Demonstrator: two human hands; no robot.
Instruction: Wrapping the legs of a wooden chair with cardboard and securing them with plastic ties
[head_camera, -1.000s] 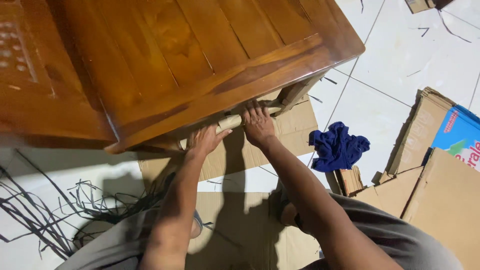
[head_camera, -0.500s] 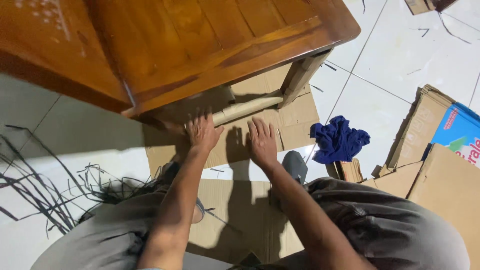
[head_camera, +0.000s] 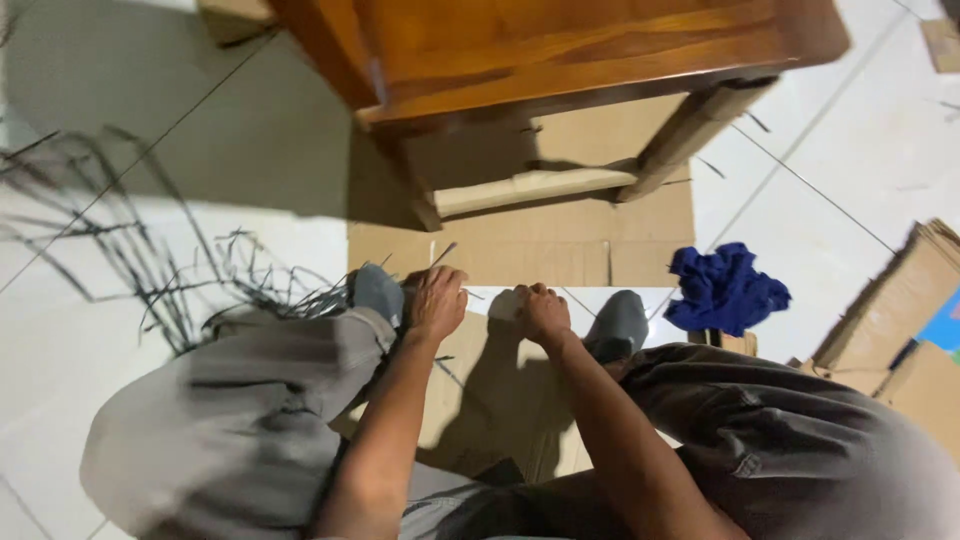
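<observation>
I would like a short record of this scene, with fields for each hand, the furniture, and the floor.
left hand: fingers curled around a thin dark strip, above cardboard
right hand: curled at the cardboard edge; grip unclear
table: brown wood, legs wrapped in cardboard
cloth: blue, crumpled on white tiles
strips: dark, loose heap at left
boxes: flattened, at right

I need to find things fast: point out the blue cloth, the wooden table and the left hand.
blue cloth (head_camera: 726, 288), head view, middle of the crumpled heap.
wooden table (head_camera: 560, 40), head view, top boards.
left hand (head_camera: 436, 302), head view, back of the hand.
</observation>
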